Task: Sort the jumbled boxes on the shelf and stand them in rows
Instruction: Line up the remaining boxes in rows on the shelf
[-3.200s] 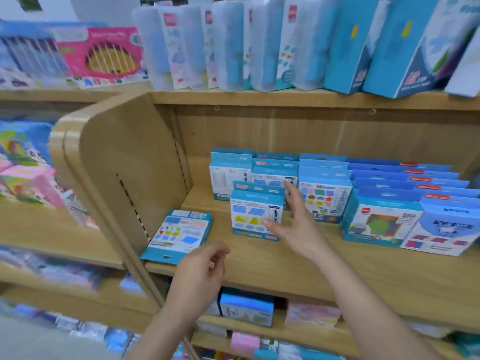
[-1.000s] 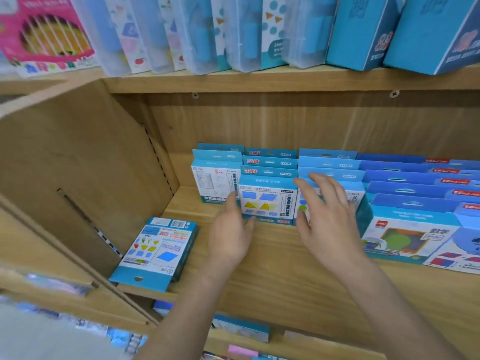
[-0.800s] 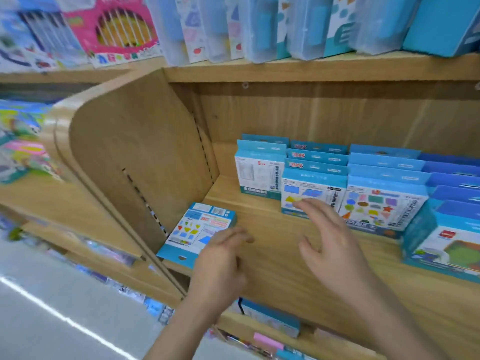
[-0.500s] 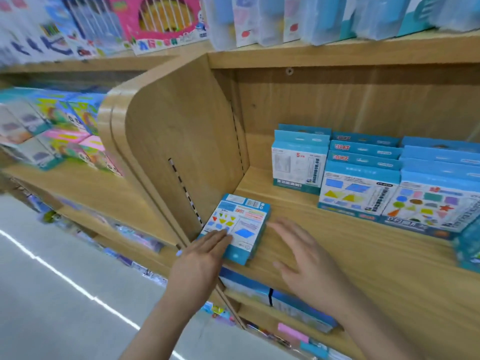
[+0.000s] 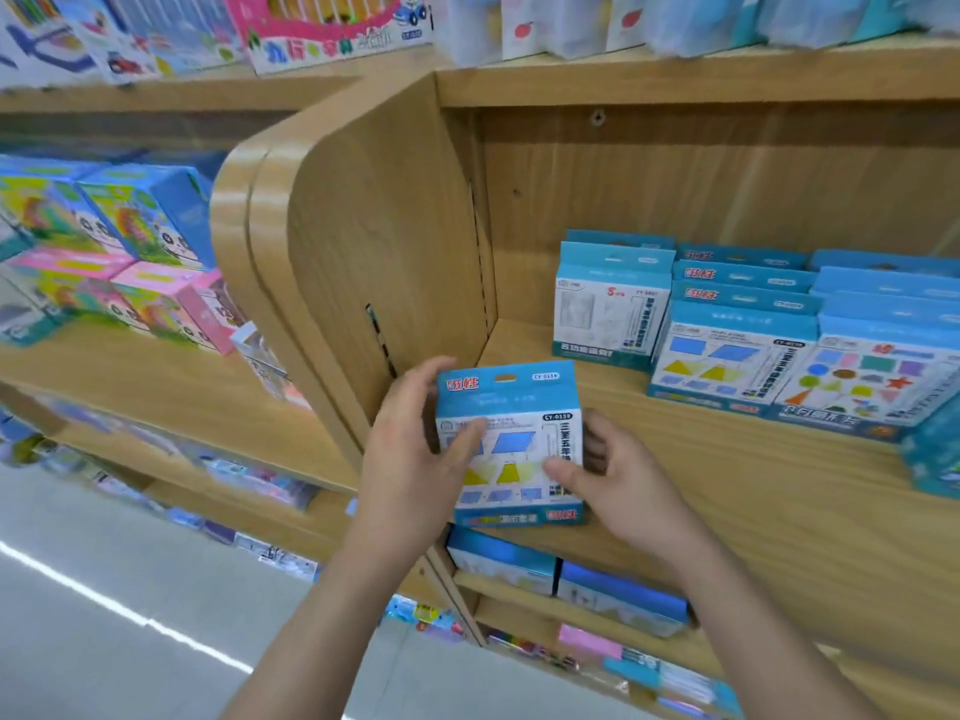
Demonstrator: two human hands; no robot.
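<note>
A blue box with coloured shapes on its face (image 5: 514,407) stands upright at the front left corner of the wooden shelf (image 5: 779,491). My left hand (image 5: 410,459) grips its left side, thumb across the front. My right hand (image 5: 618,480) grips its right side. Farther back stand rows of upright blue boxes: a white-faced one (image 5: 608,309), a shapes one (image 5: 727,356) and a colourful one (image 5: 872,376).
The shelf's curved wooden side panel (image 5: 363,226) rises just left of the held box. The left bay carries pink and blue toy boxes (image 5: 130,262). More boxes fill the shelf above (image 5: 571,23) and the one below (image 5: 571,579). Grey floor lies lower left.
The box that lay flat at the shelf's front left corner is now upright, with both hands around it. The view has swung left and moved closer.
</note>
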